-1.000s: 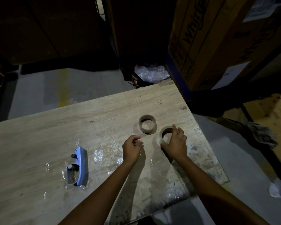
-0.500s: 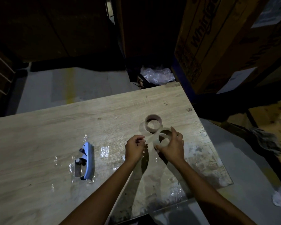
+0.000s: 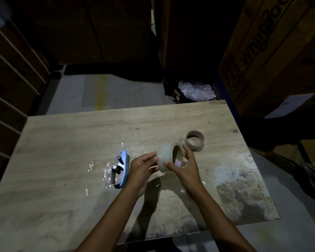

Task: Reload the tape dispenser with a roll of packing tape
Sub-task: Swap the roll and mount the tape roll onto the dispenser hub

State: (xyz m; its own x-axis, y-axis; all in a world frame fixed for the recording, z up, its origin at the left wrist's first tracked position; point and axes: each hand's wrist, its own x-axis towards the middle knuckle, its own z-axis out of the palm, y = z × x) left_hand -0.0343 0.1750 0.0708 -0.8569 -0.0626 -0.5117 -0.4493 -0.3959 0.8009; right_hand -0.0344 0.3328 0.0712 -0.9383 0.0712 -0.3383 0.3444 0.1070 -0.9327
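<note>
Lifted off the table [image 3: 65,160] since a second ago, the tape roll [image 3: 166,158] now sits in the air between both hands, tilted so its open core faces right. Right hand [image 3: 185,167] wraps the roll from the near side, thumb across the outer face and fingers curled over the far rim, holding it. Left hand [image 3: 140,170] reaches in from the roll's left, fingertips pinched narrow against its outer surface. Both forearms stretch forward from the near edge of the table. Just beyond the roll an empty core [image 3: 195,140] stands on the table. Left of the roll, beside the left hand, lies the blue dispenser [image 3: 123,169].
</note>
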